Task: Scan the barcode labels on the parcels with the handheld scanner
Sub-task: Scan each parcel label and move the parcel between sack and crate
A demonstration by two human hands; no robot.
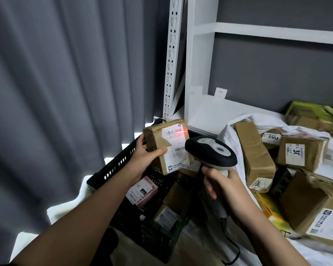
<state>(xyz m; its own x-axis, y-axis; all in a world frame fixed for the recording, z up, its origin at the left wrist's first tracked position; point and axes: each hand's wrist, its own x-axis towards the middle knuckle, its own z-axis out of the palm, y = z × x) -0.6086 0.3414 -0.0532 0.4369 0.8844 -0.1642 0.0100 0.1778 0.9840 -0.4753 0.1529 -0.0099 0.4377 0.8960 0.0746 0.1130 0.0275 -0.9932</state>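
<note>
Grey curtain [56,93] left, white shelf rack [198,73] far. Left hand [145,153] grips parcel [167,145] above black crate [113,166]; right hand [222,184] wraps scanner [211,150] handle.

Single head-worn view, facing forward and down, close over both forearms

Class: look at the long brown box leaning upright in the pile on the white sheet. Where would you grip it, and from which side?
Probably the upper end of the long brown box, from above and the left. That end stands free, its narrow width suits one hand, while its lower end is wedged among other parcels.
</note>
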